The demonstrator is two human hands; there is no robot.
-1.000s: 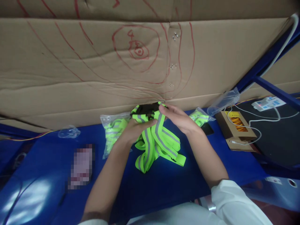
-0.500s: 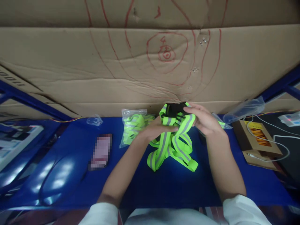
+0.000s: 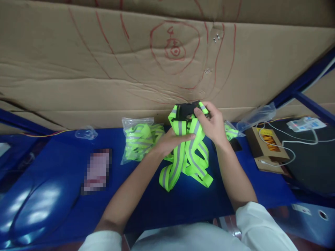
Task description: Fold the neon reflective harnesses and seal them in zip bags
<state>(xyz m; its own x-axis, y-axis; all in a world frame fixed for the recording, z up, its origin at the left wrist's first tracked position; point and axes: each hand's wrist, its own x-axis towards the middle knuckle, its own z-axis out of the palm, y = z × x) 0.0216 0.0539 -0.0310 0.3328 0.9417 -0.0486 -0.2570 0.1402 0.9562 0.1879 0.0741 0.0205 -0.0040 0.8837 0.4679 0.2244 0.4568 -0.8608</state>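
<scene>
A bundle of neon yellow-green reflective straps [image 3: 180, 153] with grey stripes hangs from my hands over the blue table. At its top is a black buckle [image 3: 186, 111]. My left hand [image 3: 172, 141] is closed around the straps from the left, thumb lying across their front below the buckle. On the other side, my right hand [image 3: 211, 120] pinches the buckle's right end, thumb in front. The fingers of both hands are partly hidden behind the straps. Just left of my left hand lies a clear zip bag [image 3: 137, 139] with more such straps.
A pixelated phone-like item [image 3: 97, 170] lies on the blue table [image 3: 52, 146] at left, with a crumpled clear wrapper [image 3: 86, 132] behind it. To the right are another strap bag [image 3: 232, 131], a brown box [image 3: 267, 144] and white cables [image 3: 290, 153]. Cardboard [image 3: 104, 94] stands behind.
The camera view has shifted, so the surroundings sit further left. My right thumb has come down onto the front of the buckle, which now faces me more. Both hands still hold the strap bundle.
</scene>
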